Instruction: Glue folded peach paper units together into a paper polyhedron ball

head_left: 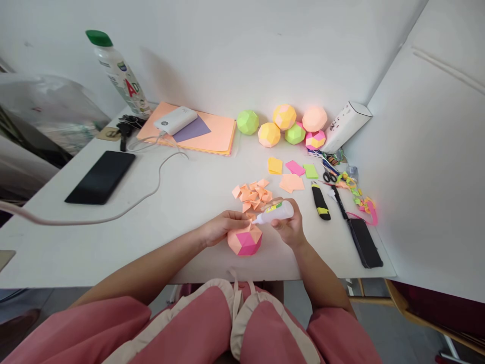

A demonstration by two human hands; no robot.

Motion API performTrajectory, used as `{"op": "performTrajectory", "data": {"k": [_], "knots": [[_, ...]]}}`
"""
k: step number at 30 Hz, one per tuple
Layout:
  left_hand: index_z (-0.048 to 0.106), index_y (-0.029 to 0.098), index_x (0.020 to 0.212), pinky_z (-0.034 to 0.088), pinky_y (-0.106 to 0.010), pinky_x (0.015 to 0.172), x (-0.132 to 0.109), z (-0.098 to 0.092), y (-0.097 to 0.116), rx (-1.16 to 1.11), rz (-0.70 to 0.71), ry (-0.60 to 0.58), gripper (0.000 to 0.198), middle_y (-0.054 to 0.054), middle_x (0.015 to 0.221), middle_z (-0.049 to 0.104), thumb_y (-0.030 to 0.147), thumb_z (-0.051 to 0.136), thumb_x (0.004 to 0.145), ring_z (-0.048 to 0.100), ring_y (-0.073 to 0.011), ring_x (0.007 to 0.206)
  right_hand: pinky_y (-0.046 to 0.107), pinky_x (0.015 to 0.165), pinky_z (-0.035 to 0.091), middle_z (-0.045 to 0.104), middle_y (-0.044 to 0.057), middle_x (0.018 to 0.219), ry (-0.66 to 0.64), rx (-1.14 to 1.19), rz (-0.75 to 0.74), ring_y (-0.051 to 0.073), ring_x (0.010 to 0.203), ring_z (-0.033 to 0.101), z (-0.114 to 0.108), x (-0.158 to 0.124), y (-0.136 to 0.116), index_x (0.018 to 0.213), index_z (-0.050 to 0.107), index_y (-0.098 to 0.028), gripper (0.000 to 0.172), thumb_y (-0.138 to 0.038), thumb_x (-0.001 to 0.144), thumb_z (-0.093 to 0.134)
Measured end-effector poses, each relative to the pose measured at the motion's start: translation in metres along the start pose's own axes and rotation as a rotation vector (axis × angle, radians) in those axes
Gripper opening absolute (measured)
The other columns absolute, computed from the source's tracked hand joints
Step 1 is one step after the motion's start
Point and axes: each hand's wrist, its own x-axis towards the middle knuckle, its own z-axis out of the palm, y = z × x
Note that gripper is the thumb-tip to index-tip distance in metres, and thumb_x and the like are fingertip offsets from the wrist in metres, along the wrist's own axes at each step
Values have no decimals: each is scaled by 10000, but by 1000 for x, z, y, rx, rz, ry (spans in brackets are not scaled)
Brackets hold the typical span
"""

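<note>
A peach and pink folded paper ball (248,242) sits near the front edge of the table, with my left hand (223,227) closed on its upper left side. In my right hand (291,227) is a white glue bottle (279,212), tilted so its nozzle points left and meets a flap on top of the ball. Whether glue is coming out is too small to tell. Just behind my hands lies a loose pile of folded peach paper pieces (253,193). Flat peach sheets (291,182) and small yellow, pink and green paper stacks lie farther back.
Several finished-looking paper balls (284,117) stand along the wall. At the right are a utility knife (321,201), scissors (329,176), a black case (365,242) and paper scraps. A phone (101,177), a cable (151,194) and a tall bottle (119,76) occupy the left.
</note>
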Motion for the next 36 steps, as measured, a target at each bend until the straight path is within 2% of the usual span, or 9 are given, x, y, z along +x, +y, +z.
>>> {"op": "performTrajectory", "data": {"k": [8, 15, 21, 23, 26, 29, 31, 34, 36], "knots": [[692, 123, 681, 387, -252, 571, -3, 2, 2, -10, 8, -16, 238, -36, 653, 648, 328, 792, 614, 550, -125, 572, 406, 701, 545, 629, 41, 870, 32, 46, 52, 210, 792, 637, 0, 1, -1, 927, 483, -240, 403, -490, 717, 719], [692, 116, 721, 405, -263, 585, 4, -4, -6, -9, 38, 2, 261, -63, 703, 670, 340, 781, 620, 580, -149, 600, 407, 702, 548, 642, 41, 846, 39, 23, 74, 220, 819, 639, 0, 2, -4, 890, 488, -242, 389, -503, 714, 717], [692, 111, 734, 406, -257, 578, 4, -5, -6, -12, 44, -4, 274, -62, 690, 662, 347, 781, 627, 573, -143, 592, 411, 703, 548, 670, 46, 845, -34, 121, 94, 230, 819, 652, 0, 2, 0, 923, 513, -240, 402, -519, 713, 713], [688, 114, 727, 412, -260, 591, 3, -4, -4, -22, 50, -4, 274, -64, 701, 666, 346, 787, 620, 580, -148, 607, 401, 662, 547, 664, 47, 826, 23, 170, 108, 233, 807, 646, -4, 5, 2, 915, 520, -241, 414, -555, 710, 697], [678, 123, 693, 413, -260, 598, 0, -2, -2, -46, 70, -24, 257, -54, 695, 661, 337, 794, 610, 579, -145, 616, 369, 595, 530, 654, 53, 845, 185, 211, 137, 211, 754, 630, -13, 13, 4, 899, 519, -237, 384, -569, 750, 644], [670, 131, 664, 408, -257, 593, -2, 0, -1, -68, 91, -64, 230, -40, 678, 649, 316, 794, 604, 570, -139, 610, 371, 658, 543, 644, 35, 950, 297, 244, 152, 179, 779, 632, -23, 21, 4, 923, 486, -253, 311, -429, 758, 681], [669, 133, 653, 408, -262, 594, -4, 0, 0, -67, 105, -86, 223, -37, 665, 643, 315, 789, 605, 569, -142, 607, 392, 723, 557, 607, 4, 995, 331, 230, 181, 165, 817, 637, -29, 24, 6, 905, 455, -263, 357, -334, 700, 739], [674, 133, 656, 407, -266, 597, -4, -1, 1, -62, 117, -92, 224, -38, 657, 646, 319, 787, 605, 572, -145, 605, 392, 733, 563, 531, -10, 945, 385, 54, 229, 148, 816, 611, -34, 24, 11, 751, 415, -222, 370, -285, 646, 764], [675, 133, 660, 406, -266, 596, -5, -2, 1, -70, 122, -79, 227, -38, 660, 652, 320, 789, 602, 575, -145, 604, 364, 720, 544, 498, -6, 870, 435, -198, 193, 144, 802, 567, -37, 24, 16, 652, 369, -208, 380, -272, 647, 743]]}}
